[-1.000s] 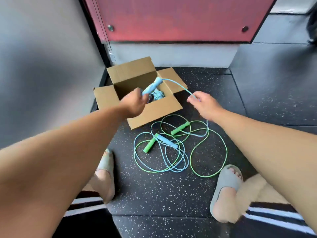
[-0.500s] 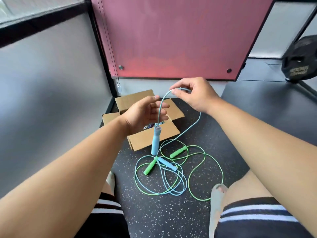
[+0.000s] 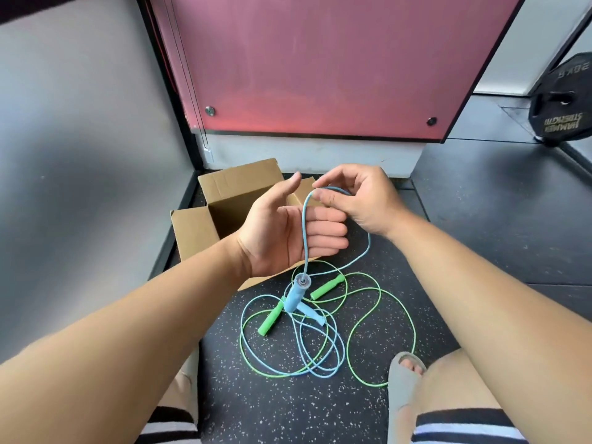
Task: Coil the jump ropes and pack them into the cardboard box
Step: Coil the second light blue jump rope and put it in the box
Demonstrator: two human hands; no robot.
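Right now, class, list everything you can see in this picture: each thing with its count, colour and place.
light blue jump rope: one, blue, handle dangling from pinched cord, rest on floor
green jump rope: one, green, floor, overlapping blue loops
open cardboard box: one, brown, floor behind hands
round weight plate: one, black, right edge
flat wall panel: one, red, behind box
slip-on sandal: one, grey, lower right
left hand: one, open, cord across palm
right hand: one, pinching cord

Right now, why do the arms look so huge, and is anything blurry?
Head view: the wide-angle lens swells the forearms near the lower corners; the left hand, right hand and blue rope at centre are sharp; the grey wall looks soft, with a dim patch; the red panel glows mildly low down.
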